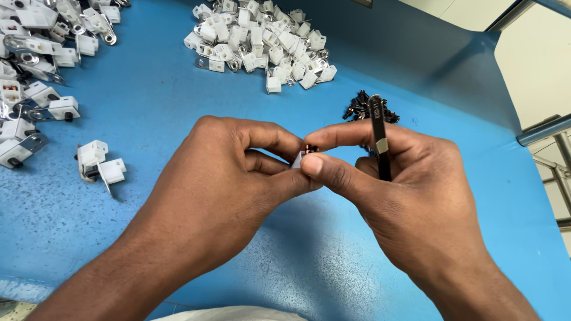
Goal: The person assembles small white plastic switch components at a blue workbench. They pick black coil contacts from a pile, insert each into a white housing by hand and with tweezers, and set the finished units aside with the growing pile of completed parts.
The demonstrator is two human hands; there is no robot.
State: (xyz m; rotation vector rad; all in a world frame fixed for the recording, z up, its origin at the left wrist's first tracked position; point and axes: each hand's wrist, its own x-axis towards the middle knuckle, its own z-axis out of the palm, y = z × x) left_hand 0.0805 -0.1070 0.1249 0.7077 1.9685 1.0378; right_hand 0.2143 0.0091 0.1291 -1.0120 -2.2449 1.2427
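At frame centre we pinch a small white plastic part [299, 158] between both hands – left hand [232, 172], right hand [392, 178] – light, stiff, likely slippery; we grip its flat sides.

Blue table [148, 119]; white plastic parts [262, 41]; black tweezers [379, 142]; black small pieces [357, 108].
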